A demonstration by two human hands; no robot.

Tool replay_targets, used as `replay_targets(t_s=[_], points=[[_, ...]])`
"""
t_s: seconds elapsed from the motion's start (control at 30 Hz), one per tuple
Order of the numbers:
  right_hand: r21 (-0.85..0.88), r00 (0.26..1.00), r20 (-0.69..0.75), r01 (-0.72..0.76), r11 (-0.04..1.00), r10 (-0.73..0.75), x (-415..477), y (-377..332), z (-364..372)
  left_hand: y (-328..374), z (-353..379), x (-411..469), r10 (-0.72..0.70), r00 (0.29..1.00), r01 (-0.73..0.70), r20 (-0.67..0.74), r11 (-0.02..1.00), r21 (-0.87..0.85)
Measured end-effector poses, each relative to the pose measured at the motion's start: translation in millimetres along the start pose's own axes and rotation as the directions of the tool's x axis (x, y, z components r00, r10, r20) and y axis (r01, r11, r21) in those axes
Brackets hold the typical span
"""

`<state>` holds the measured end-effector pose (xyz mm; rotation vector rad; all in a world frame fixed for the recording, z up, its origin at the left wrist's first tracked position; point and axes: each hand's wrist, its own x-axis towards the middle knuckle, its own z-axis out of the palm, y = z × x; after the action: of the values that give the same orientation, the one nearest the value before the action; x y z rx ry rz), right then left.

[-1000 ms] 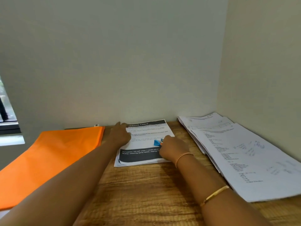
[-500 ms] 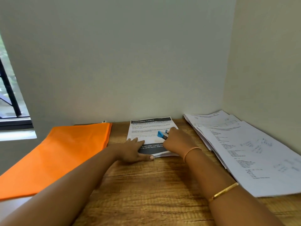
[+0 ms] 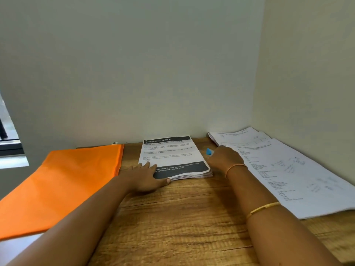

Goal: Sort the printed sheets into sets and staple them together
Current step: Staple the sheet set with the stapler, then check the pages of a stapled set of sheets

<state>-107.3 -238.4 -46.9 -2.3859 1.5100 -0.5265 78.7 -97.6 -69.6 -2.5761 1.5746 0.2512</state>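
- Most of the blue stapler (image 3: 209, 151) is hidden behind the right hand (image 3: 225, 160), which is curled round it. Only a blue tip pokes out.
- The stack of sheets (image 3: 170, 156) sits at the back middle of the table, near the wall. Past the "DRESSING TABLE" header the print is too blurry to read.
- The spread pile of sheets (image 3: 292, 169) on the right runs off the frame edge.
- There's a tiny white thing (image 3: 114, 143) behind the orange folder (image 3: 67, 179), no idea what it is.
- Versus half a sec ago, the right hand and stapler have come off the stack's right edge. They now sit just beside it, between the stack and the spread pile.
- The left hand (image 3: 146, 176) hasn't budged. It's flat with fingers straight on the stack's near left corner, thumb along the near edge.
- The hands are apart, one on each side of the stack.
- It's a wooden table (image 3: 182, 217) in a corner of plain pale walls, with a sliver of window (image 3: 9, 139) far left.
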Motion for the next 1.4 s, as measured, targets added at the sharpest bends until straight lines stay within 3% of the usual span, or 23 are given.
replay_targets(t_s=[0.17,0.4,0.63,0.7,0.83,0.97,1.03,1.2,1.3,1.4], points=[[-0.16,0.996,0.073,-0.032,0.987,0.044,0,6,2,-2,-1,-2,-0.013,1.0,0.013,0.019,1.0,0.018],[-0.299,0.998,-0.044,-0.056,0.953,0.045,-1,4,5,-4,-2,-5,-0.005,1.0,0.005,0.008,1.0,0.007],[-0.331,0.997,-0.074,-0.032,0.943,0.007,-4,-1,5,-4,-5,-14,0.084,0.985,-0.089,-0.153,0.996,-0.029],[-0.309,0.997,-0.074,-0.026,0.951,0.004,-7,-1,5,3,-6,-18,0.124,0.955,-0.142,-0.27,0.989,-0.048],[-0.14,0.982,-0.188,-0.027,0.99,0.0,-12,2,-11,22,-7,-29,0.183,0.814,-0.311,-0.551,0.939,-0.147],[-0.023,0.97,-0.244,-0.018,1.0,0.012,-19,19,-38,60,-8,-49,0.288,0.695,-0.488,-0.659,0.862,-0.138],[-0.017,0.967,-0.255,-0.026,1.0,0.021,-21,36,-50,84,-8,-59,0.349,0.672,-0.547,-0.653,0.828,-0.121],[-0.079,0.978,-0.205,-0.065,0.995,0.047,-18,93,-82,151,1,-72,0.392,0.8,-0.542,-0.454,0.797,-0.268],[-0.171,0.992,-0.074,-0.111,0.979,0.1,-15,124,-94,184,2,-75,0.315,0.894,-0.431,-0.319,0.798,-0.422],[-0.258,0.986,0.065,-0.129,0.957,0.151,-17,146,-98,207,-1,-75,0.246,0.937,-0.347,-0.247,0.726,-0.593]])
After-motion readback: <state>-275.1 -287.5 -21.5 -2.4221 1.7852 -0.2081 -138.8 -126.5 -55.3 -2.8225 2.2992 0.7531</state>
